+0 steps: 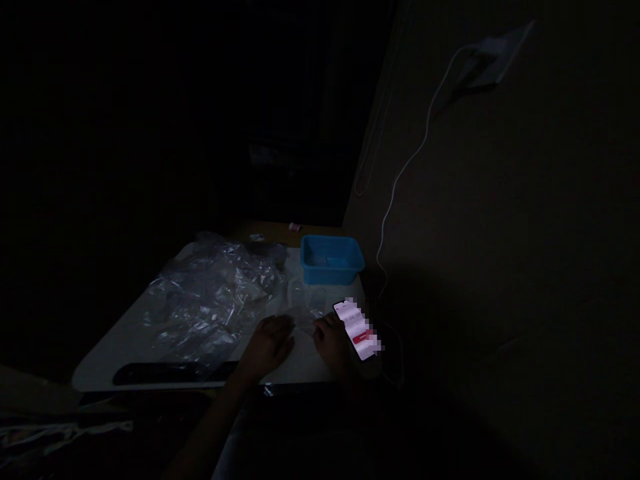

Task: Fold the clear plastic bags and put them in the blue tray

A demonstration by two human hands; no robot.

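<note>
Dim light leaves the details hard to make out. Between my hands, above the white table (305, 363), is a thin clear plastic piece (303, 321); its exact kind is not clear. My left hand (271, 343) has its fingers closed at the left edge of this plastic. On the opposite edge, my right hand (331, 337) is curled with its fingertips pinched together. Just right of that hand lies a lit phone (356, 328). More faint clear plastic shapes (297, 290) rest on the table beyond my hands.
A crumpled heap of clear plastic bags (220, 293) covers the table's left side. At the back right stands a blue basket (333, 275). Behind it lies a small pinkish item (295, 227). A white cable (425, 133) hangs down the wall from a socket (493, 57).
</note>
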